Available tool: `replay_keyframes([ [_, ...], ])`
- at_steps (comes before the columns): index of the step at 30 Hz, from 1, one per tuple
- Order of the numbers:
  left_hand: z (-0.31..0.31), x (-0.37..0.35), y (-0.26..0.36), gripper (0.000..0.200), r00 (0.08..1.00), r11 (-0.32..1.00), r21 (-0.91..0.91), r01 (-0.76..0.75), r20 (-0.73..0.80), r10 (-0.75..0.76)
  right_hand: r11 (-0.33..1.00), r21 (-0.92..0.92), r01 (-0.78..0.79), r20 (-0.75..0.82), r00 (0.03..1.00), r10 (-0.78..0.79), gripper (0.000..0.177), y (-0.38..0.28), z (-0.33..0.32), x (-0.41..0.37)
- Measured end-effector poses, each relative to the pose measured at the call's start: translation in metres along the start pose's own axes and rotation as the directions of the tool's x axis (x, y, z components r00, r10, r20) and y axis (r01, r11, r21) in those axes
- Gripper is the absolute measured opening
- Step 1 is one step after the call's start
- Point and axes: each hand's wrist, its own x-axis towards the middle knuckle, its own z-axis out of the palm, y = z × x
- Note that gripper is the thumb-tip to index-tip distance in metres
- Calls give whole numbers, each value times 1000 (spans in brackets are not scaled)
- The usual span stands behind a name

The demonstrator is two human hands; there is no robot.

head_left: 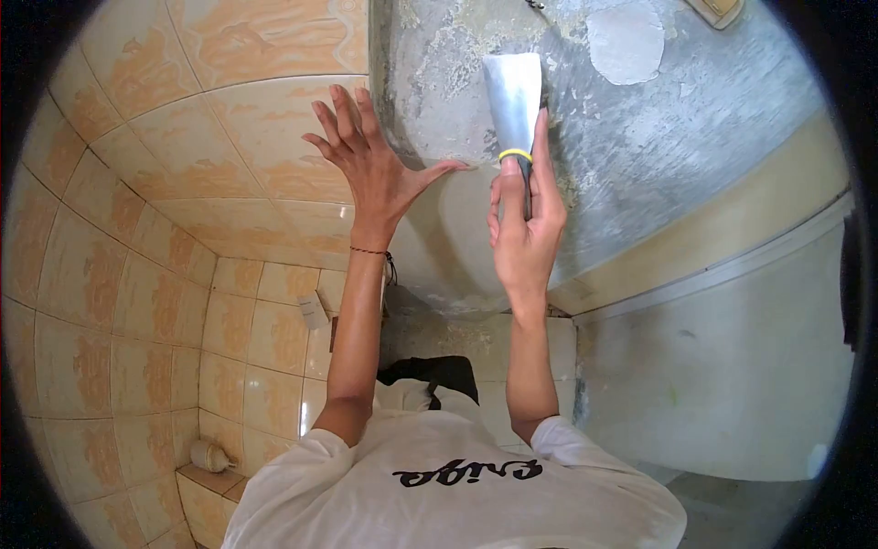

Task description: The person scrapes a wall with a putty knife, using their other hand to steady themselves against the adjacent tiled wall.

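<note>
My right hand is closed round the dark handle of a putty knife, its index finger stretched along the blade's side. The wide metal blade points away from me, over a rough grey cement surface with pale patches. My left hand has its fingers spread, with nothing held. It lies against the orange-patterned tiles, near their edge, and its thumb reaches toward the grey surface. Whether the blade touches the surface cannot be made out.
A round whitish patch lies on the cement, with a tan object at the top right edge. A small white container stands on a tiled ledge at the lower left. A grey piece is near the tiles.
</note>
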Motion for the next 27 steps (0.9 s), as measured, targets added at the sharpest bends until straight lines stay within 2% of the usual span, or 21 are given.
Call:
replay_keyframes([
  [6,0,2,0,154,1000,1000,7,-8,-4,8,1000,-13,-26,-28,999,26,56,0,-1,-4],
  [9,-1,0,0,154,1000,1000,6,-10,-13,10,996,6,-93,-45,995,93,55,-2,-3,-5],
  [12,-1,0,2,153,1000,1000,9,-7,-18,8,999,16,-51,-64,997,52,56,-14,-1,3],
  [17,0,1,1,152,1000,1000,7,0,-17,0,996,-13,-89,-52,995,88,56,3,-2,-12],
  [27,0,1,0,152,1000,1000,9,3,-22,-3,997,-40,-72,-45,997,70,55,-2,-4,-4],
])
